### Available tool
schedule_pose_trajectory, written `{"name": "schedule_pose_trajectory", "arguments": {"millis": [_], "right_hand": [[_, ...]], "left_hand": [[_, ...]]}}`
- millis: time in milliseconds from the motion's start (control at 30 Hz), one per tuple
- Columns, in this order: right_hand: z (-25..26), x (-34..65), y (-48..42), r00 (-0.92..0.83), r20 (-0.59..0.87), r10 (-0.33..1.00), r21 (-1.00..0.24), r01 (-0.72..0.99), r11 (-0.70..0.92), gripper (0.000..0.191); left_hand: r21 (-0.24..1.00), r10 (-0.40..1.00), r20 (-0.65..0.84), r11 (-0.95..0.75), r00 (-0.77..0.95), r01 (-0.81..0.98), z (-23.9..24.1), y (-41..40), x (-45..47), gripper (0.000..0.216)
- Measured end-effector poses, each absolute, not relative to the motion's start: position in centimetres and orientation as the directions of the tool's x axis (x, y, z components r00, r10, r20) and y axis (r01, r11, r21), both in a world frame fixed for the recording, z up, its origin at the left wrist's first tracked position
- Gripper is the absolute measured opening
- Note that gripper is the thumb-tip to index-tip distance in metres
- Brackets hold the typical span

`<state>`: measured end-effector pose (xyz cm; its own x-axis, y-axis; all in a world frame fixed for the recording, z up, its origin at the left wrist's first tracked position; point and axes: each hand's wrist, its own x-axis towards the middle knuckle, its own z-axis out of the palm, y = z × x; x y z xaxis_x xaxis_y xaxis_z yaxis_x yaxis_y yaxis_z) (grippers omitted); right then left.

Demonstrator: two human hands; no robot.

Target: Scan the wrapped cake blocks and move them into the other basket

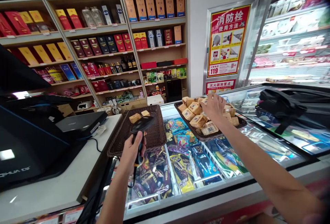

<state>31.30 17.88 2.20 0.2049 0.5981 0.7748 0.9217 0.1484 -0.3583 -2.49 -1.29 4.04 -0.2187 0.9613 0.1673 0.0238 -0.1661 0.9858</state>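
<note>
My left hand (132, 152) is wrapped round the handle of a black barcode scanner (142, 125), held over the near edge of a dark wicker basket (154, 138) that holds two tan wrapped cakes (134, 117). My right hand (214, 106) reaches into a second wicker basket (194, 133) piled with several tan wrapped cakes (198, 121). Its fingers curl down onto the pile; whether they grip a cake is hidden. Both baskets rest on the glass lid of a chest freezer (180, 162).
A black till screen (28, 141) and cable stand on the white counter (51, 189) at left. Shelves of boxed goods (103, 45) fill the back wall. A black bag (281, 109) lies on the freezer at right, beside a chilled display (291, 42).
</note>
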Motion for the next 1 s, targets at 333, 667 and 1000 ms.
{"name": "schedule_pose_trajectory", "arguments": {"millis": [333, 667, 1000], "right_hand": [[3.3, 8.1, 19.1, -0.351, 0.383, 0.854, -0.243, 0.854, 0.460, 0.035], [-2.2, -4.2, 28.2, -0.236, 0.105, 0.966, -0.485, 0.836, 0.257, 0.053], [-0.9, -1.7, 26.0, -0.131, -0.097, 0.987, -0.895, 0.446, -0.029, 0.039]], "left_hand": [[0.984, 0.859, 0.147, -0.177, -0.490, -0.014, 4.0, 0.3, -10.4, 0.055], [0.986, 0.855, 0.045, -0.123, -0.516, -0.117, 0.6, 0.5, -11.0, 0.065], [0.982, 0.895, 0.062, -0.134, -0.443, -0.134, 0.9, 0.2, -10.4, 0.059]]}}
